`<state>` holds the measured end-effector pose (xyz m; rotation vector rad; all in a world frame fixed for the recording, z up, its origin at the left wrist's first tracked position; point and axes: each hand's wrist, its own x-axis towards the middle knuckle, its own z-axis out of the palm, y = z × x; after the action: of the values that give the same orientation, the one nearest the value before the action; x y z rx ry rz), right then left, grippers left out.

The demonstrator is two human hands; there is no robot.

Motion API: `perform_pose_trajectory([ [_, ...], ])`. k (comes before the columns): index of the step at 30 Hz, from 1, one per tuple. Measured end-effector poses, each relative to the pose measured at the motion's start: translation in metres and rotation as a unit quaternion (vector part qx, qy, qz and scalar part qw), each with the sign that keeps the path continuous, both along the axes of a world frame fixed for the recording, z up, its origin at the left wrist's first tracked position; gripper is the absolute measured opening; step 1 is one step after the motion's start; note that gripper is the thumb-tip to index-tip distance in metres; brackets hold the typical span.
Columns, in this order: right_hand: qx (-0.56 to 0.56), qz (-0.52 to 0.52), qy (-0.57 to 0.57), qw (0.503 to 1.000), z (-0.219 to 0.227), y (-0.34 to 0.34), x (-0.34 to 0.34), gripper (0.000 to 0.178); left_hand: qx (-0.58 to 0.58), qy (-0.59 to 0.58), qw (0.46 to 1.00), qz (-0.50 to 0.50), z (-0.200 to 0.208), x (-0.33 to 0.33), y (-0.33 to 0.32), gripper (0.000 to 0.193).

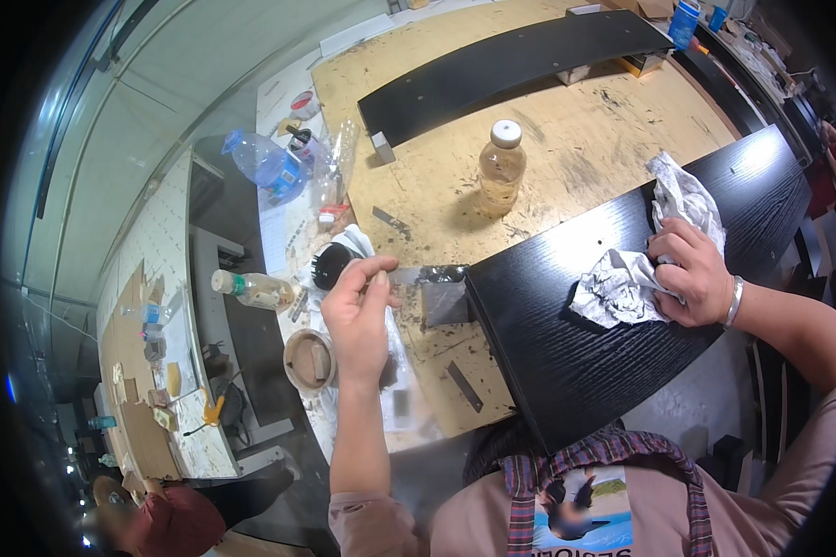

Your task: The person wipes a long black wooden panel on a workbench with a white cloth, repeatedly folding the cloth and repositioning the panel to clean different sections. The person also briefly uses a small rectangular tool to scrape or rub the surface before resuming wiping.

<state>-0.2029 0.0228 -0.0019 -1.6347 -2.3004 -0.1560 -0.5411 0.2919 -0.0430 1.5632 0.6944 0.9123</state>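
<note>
Black board (548,371), wood-grain top, lies at an angle in front of the person, R of centre: near end by the person's middle, far end twd upper R. Crumpled white wad (618,288) (paper or cloth, can't tell) is on top of it, R half. R hand (692,278) is on the wad, fingers curled in, gripping a bunch of it; shiny band (734,302) on that wrist. L hand (360,311) is off the board's L end, thumb & index pinched together on a thin flat blade (411,277), no gap btwn them. Blade points R, dark smear on its outer part, tip at board's edge; touching or not, can't tell. Grey block (444,304) just below blade in view, next to same edge.

Tan sheet (576,158) w/ dark specks & scuffs covers much of the table. On it: bottle (502,176) w/ white cap, upright, past the board; dark strip (464,385) nearer the person; long curved panel (502,60), black, at the back, on small supports.

L of L hand: round black pot (327,266), just beside it; round tub (297,376) w/ a block inside, near the wrist. Further L: green-ringed bottle (262,291) & big bluish bottle (265,167). Lower L, well apart: another person (184,520), dark red top.
</note>
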Motion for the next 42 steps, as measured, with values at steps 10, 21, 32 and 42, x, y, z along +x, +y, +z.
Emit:
perform_pose_trajectory([
  [10,-0.009,-0.009,-0.004,1.0,0.0,-0.001,0.0,0.034,0.0,0.015,1.0,0.018,-0.001,0.001,0.002,0.018],
  [21,-0.006,0.007,0.0,1.0,0.002,0.005,0.001,0.031,-0.013,-0.028,0.998,0.062,-0.003,-0.019,-0.009,0.019],
  [32,-0.024,-0.045,-0.001,0.999,-0.008,-0.008,0.001,0.021,-0.025,0.168,0.893,0.417,-0.12,-0.199,-0.079,0.021],
  [42,-0.029,-0.04,-0.013,0.999,-0.001,-0.003,-0.004,0.021,0.172,0.41,0.798,0.406,-0.158,-0.213,-0.102,0.029],
])
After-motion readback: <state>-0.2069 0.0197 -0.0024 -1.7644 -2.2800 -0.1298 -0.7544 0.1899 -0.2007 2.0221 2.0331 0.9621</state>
